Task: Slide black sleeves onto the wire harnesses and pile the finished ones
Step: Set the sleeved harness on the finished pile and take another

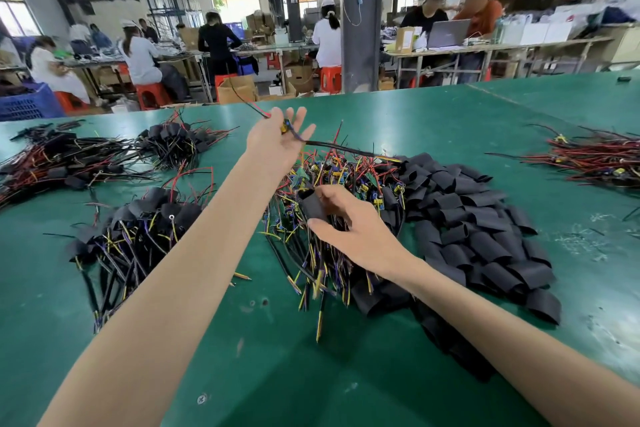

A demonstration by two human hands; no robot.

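My left hand [277,142] is raised over the green table [242,340] and holds a wire harness [288,127] by its yellow and blue connector. The harness's black lead trails right and a red wire sticks out up-left. Lower down, my right hand [349,229] pinches a black sleeve [311,205] just above the heap of bare harnesses [332,173]. The loose black sleeves [478,225] lie heaped to the right of that heap. Sleeved harnesses lie in a pile at the near left [145,229], with two more piles behind it [173,142] and at the far left [52,163].
Another heap of red and black harnesses [595,159] lies at the far right. A small dark object [623,79] sits near the table's far right edge. Beyond the table, people work at benches among red stools, boxes and a pillar [360,17].
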